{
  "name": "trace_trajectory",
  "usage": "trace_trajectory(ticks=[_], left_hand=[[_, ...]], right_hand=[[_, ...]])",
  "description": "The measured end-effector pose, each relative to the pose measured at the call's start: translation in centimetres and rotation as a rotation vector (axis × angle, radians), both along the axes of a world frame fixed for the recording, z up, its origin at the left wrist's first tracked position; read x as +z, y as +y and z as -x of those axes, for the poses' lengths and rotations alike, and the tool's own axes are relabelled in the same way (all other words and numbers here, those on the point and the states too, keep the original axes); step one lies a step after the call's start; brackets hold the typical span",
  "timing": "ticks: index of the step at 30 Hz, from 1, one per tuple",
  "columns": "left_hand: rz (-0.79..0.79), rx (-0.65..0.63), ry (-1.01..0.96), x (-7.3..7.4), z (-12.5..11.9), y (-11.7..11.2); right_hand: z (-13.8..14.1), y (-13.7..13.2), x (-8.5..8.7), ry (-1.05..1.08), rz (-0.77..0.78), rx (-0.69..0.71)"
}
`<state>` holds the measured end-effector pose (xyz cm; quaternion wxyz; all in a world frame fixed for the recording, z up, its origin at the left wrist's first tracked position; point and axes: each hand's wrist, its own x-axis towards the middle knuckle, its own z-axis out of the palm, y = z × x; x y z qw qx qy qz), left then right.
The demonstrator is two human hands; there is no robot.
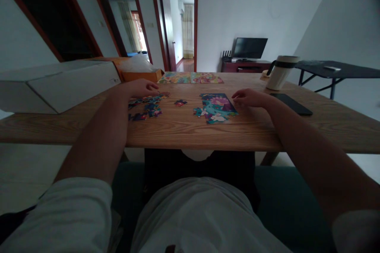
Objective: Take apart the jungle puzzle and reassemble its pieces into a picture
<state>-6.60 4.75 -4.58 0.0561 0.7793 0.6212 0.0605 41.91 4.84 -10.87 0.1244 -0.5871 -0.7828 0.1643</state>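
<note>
A partly joined jigsaw block (216, 107) in blue, pink and green lies on the wooden table (184, 130). My right hand (247, 98) rests at its right edge, fingers curled and touching it. My left hand (142, 87) lies palm down over a heap of loose puzzle pieces (147, 107), fingertips reaching toward the pieces at its far side. A single loose piece (180, 103) sits between the heap and the joined block. What the left fingers hold, if anything, is hidden.
A printed puzzle picture sheet (191, 78) lies at the table's far edge. A white mug (279, 72) and a dark phone (291, 104) sit at the right. A large white box (59, 83) and an orange box (139, 72) stand at the left. Doorways and a monitor are behind.
</note>
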Motion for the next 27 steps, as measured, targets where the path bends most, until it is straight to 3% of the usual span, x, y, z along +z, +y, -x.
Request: trace_trajectory(ticks=[3,10,16,22,27], left_hand=[[0.032,0.051,0.051,-0.4,1.4,0.5],[0.071,0.097,0.078,-0.3,2.0,0.8],[0.031,0.135,0.03,-1.6,3.7,2.4],[0.102,0.046,-0.046,-0.8,1.8,0.9],[0.114,0.091,0.016,0.1,0.6,-0.8]], right_hand=[[0.2,-0.5,0.3,0.015,0.022,-0.012],[0.5,-1.0,0.6,0.032,0.077,-0.013],[0.4,-0.8,0.4,0.04,0.094,-0.008],[0.3,-0.7,0.5,0.029,0.097,0.001],[0.2,-0.4,0.2,0.03,0.094,0.0]])
